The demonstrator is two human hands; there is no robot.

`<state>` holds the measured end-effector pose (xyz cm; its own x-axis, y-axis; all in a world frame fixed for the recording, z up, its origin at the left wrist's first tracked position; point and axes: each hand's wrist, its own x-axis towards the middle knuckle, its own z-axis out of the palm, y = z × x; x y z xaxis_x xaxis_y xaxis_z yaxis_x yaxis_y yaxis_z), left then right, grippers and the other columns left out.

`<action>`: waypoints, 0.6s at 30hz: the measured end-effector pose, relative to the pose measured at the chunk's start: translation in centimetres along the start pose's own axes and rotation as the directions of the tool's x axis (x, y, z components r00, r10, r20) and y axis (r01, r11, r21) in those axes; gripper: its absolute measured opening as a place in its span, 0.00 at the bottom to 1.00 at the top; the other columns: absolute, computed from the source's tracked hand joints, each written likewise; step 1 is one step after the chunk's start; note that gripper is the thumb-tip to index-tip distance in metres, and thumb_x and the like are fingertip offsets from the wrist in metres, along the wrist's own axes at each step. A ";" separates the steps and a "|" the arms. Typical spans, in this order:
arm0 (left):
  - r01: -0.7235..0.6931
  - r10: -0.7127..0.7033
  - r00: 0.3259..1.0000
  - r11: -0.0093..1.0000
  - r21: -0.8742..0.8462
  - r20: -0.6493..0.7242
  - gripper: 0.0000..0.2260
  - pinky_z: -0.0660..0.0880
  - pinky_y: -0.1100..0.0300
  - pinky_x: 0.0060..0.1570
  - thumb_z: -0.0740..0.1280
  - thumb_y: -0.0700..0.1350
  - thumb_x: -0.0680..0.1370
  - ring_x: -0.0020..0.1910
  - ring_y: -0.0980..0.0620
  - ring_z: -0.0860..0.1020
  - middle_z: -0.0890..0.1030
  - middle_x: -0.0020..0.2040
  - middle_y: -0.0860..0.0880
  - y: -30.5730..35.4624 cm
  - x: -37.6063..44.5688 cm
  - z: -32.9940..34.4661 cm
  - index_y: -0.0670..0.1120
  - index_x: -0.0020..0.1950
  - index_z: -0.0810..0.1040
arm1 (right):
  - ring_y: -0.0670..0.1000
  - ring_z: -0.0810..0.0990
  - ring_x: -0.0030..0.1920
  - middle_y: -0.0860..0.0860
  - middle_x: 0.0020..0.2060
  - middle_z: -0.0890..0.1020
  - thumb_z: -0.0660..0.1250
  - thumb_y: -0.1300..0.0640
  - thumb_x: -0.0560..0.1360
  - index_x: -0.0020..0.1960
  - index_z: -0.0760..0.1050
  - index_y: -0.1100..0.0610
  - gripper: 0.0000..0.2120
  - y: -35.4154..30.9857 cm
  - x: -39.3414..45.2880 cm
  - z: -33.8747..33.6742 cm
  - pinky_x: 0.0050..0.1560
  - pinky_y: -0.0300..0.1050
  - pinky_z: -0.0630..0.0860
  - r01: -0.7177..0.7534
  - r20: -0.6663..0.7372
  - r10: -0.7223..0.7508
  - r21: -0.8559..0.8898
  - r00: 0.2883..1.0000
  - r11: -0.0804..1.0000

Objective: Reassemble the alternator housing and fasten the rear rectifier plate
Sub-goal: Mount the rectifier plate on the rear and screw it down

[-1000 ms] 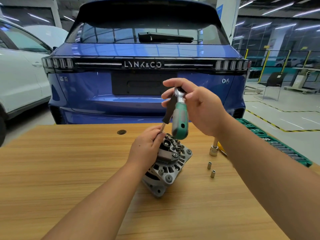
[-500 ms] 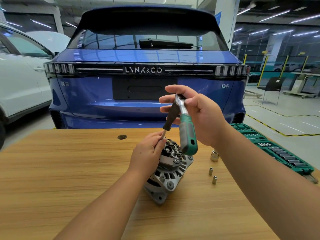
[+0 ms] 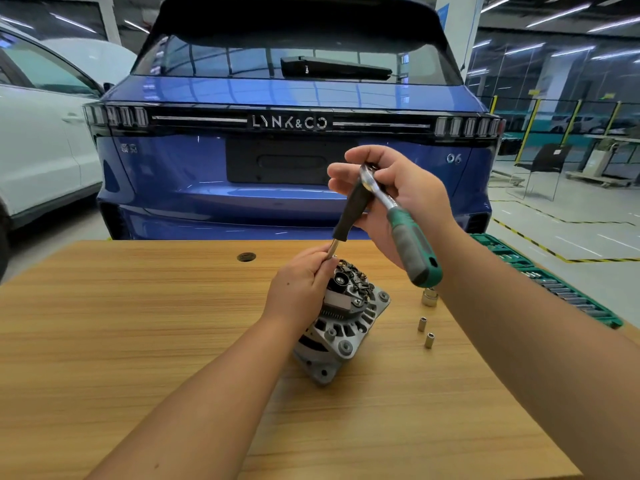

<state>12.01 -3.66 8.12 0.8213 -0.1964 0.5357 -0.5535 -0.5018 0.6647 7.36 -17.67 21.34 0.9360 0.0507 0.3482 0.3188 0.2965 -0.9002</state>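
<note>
The alternator (image 3: 341,323) lies tilted on the wooden counter (image 3: 138,341), near its middle, with the rear plate (image 3: 353,285) and its dark fittings turned up and away from the person. The left hand (image 3: 299,289) rests against the alternator's upper left side, its fingertips pinching the thin metal shaft of a driver (image 3: 351,211) just above the rear plate. The driver's black handle slants up to the right into the right hand (image 3: 398,199). That hand is curled round the chrome head of a ratchet (image 3: 403,225), thumb on top, and the ratchet's green and grey handle hangs down to the right, clear of the counter. Whether the ratchet head sits on the driver's top end cannot be told, since the fingers cover the joint.

Right of the alternator stand three small metal sockets (image 3: 425,323), a wider one farther back and two narrow ones nearer. A green tool tray (image 3: 554,289) lies past the counter's right edge. Behind the counter is the rear of a blue car (image 3: 294,133), with a white car (image 3: 41,140) to its left.
</note>
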 end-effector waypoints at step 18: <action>0.033 -0.032 0.998 0.999 -0.003 0.057 0.14 0.71 0.59 0.64 0.61 0.53 0.84 0.63 0.60 0.75 0.77 0.66 0.60 -0.3 -0.1 -0.2 0.51 0.62 0.82 | 0.41 0.73 0.28 0.44 0.24 0.76 0.71 0.35 0.65 0.37 0.82 0.50 0.18 -5.6 0.2 -0.2 0.27 0.34 0.66 0.421 0.420 -0.032 -0.907 0.907 0.008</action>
<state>12.05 -3.34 7.98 0.8453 -0.2276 0.4834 -0.5269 -0.5057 0.6831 5.77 -19.55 26.36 0.7761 0.4375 0.4542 0.5314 -0.8415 -0.0974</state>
